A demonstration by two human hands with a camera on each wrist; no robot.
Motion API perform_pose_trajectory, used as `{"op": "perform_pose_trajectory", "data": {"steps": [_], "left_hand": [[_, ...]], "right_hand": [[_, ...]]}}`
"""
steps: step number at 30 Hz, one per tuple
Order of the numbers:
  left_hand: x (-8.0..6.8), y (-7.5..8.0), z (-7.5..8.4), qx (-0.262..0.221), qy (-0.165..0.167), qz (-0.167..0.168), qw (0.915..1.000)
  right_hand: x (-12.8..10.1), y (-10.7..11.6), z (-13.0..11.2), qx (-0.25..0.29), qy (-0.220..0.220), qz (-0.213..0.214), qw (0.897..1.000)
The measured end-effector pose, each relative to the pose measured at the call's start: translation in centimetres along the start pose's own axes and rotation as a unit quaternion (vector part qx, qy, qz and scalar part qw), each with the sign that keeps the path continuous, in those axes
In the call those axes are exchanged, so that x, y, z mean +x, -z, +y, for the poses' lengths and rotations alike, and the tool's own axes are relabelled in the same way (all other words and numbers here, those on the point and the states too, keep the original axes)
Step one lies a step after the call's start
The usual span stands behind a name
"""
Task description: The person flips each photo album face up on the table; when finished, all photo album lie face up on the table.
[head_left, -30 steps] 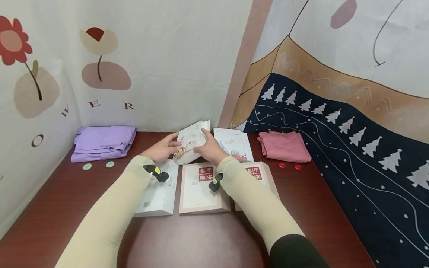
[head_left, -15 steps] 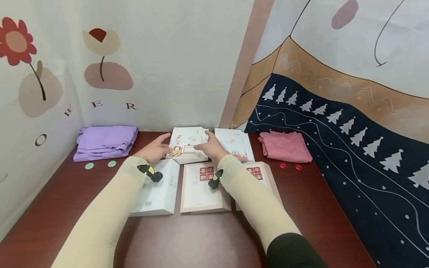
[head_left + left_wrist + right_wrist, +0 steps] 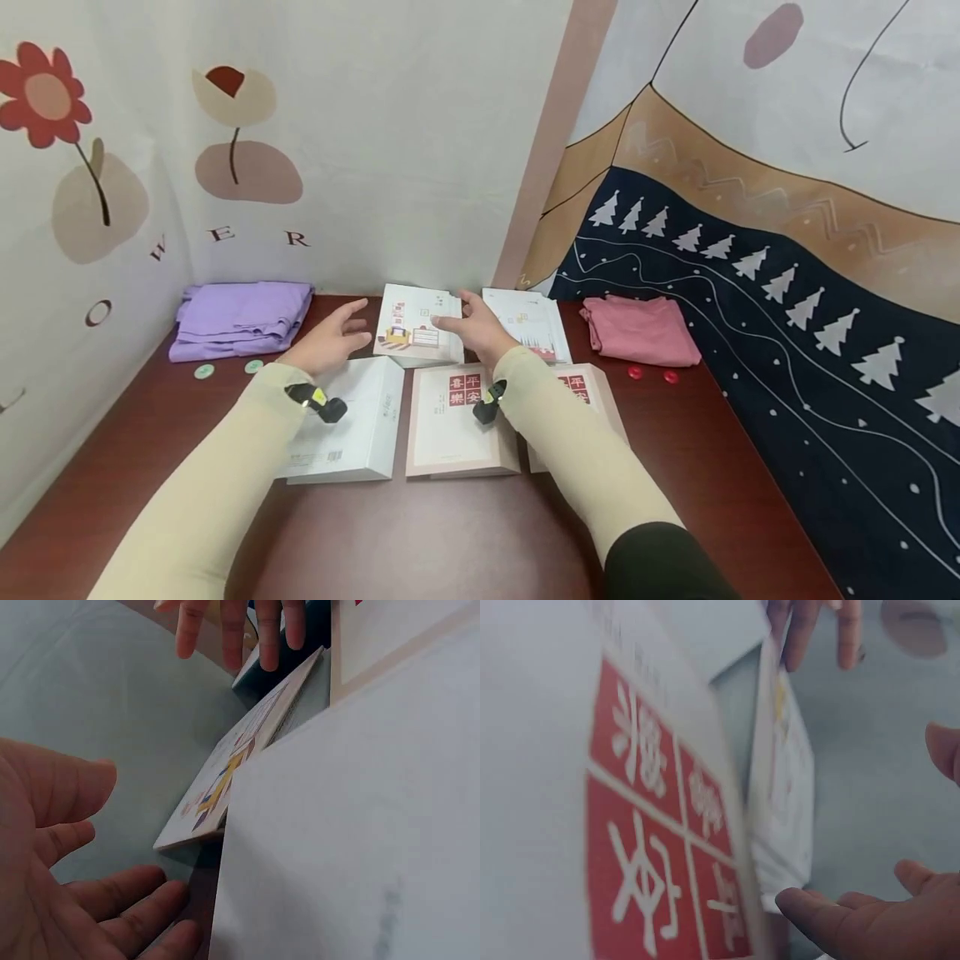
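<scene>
A stack of white illustrated packets [image 3: 411,335] lies flat at the back middle of the dark red table [image 3: 450,533]. My left hand [image 3: 330,337] hovers open just left of it, fingers spread, touching nothing. My right hand [image 3: 471,327] is open at the stack's right edge, its straight fingers over the top packet; contact is unclear. The left wrist view shows my left palm [image 3: 67,862] apart from the stack [image 3: 232,772], with the right hand's fingers [image 3: 232,622] beyond it. In the right wrist view, the right hand [image 3: 885,915] holds nothing beside the stack [image 3: 787,787].
Three flat boxes lie in a row before me: a white one [image 3: 352,425], one with a red square [image 3: 457,417], another [image 3: 592,392] under my right forearm. Also there: a second packet stack [image 3: 525,325], purple cloth [image 3: 240,317], pink cloth [image 3: 641,329], green buttons [image 3: 204,371], red buttons [image 3: 635,372].
The packet stack, held tilted up between both hands a second ago, now lies flat on the table. Both hands have let go, and the left has drawn back to the left.
</scene>
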State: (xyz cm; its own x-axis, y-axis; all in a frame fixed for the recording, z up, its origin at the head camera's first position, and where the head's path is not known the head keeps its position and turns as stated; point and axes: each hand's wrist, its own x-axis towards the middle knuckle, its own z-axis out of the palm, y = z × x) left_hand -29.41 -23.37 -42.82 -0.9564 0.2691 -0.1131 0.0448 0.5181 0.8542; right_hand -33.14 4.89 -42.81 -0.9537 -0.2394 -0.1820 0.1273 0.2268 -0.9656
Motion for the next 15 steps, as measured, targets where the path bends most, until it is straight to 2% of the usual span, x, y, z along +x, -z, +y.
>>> {"op": "perform_pose_trajectory", "data": {"steps": [8,11,15], "left_hand": [[-5.3,0.9,-1.0,0.014,-0.011,0.055,0.9983],[-7.2,0.9,-1.6,0.022,-0.003,0.068,0.9975],[-9.4,0.9,-2.4,0.032,0.024,0.064,0.9971]], "right_hand": [[-5.0,-0.4,-0.7,-0.025,0.008,-0.045,0.999],[-6.9,-1.3,-0.5,-0.04,0.015,-0.075,0.996],[-8.7,-2.8,0.1,-0.039,0.018,-0.126,0.991]]}}
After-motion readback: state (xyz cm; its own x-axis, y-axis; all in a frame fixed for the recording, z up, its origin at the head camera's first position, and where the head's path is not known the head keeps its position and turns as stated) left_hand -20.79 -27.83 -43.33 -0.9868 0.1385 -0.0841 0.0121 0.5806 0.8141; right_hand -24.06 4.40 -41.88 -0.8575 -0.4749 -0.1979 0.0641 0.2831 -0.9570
